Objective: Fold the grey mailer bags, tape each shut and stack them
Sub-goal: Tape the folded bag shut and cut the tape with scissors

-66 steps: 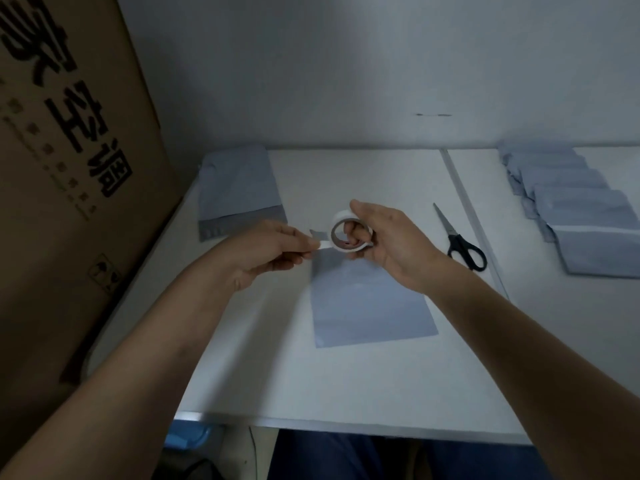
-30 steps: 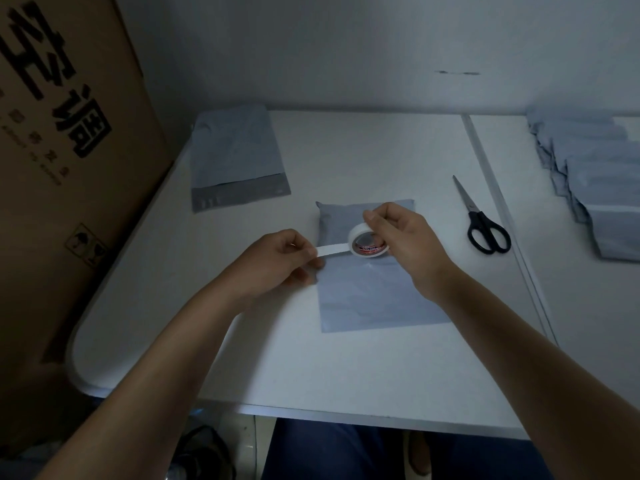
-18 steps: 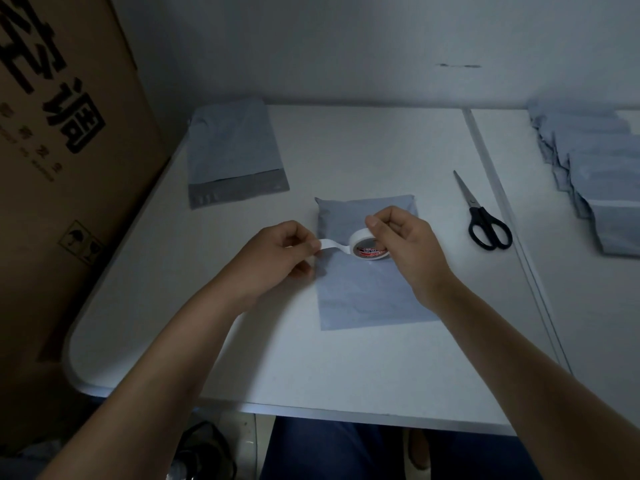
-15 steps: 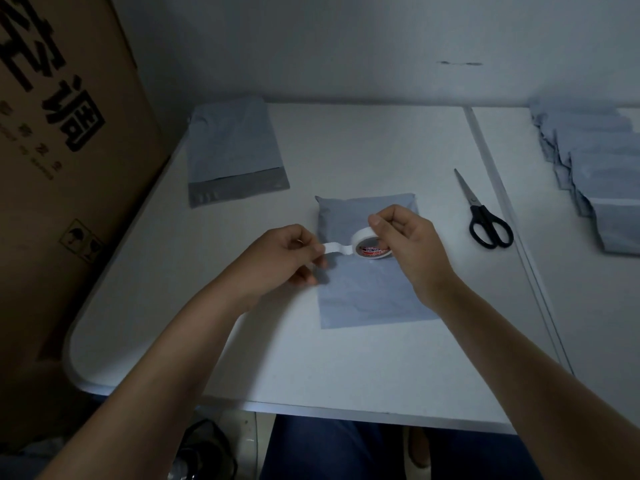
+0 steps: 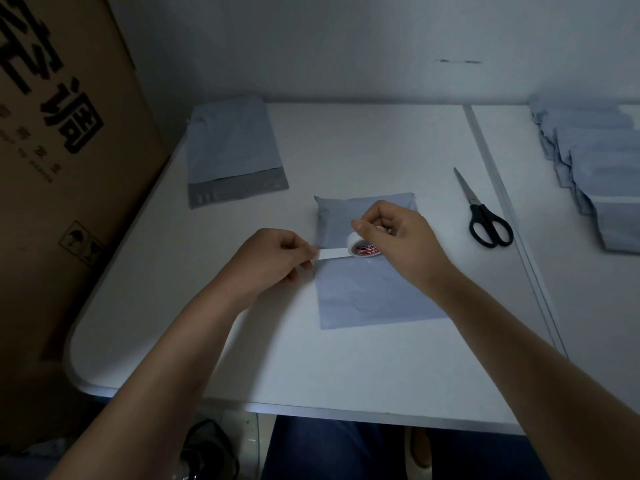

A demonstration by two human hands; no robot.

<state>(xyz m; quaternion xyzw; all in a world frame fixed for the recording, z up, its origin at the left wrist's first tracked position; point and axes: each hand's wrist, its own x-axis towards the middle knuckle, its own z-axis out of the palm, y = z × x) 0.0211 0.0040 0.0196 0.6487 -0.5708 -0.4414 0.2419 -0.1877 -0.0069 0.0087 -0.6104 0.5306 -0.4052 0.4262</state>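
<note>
While your left hand pinches the tape end and your right hand grips the tape roll over the folded grey mailer bag mid-table, you're taping; next, press the strip across the fold.

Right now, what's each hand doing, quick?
Left hand: pinching the free end of the tape strip.
Right hand: holding the tape roll over the folded bag.

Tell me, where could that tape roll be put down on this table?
Bare table lies between the flat mailer pile and the scissors, and along the near edge below the folded mailer. The right side is crowded with stacked taped mailers.
</note>
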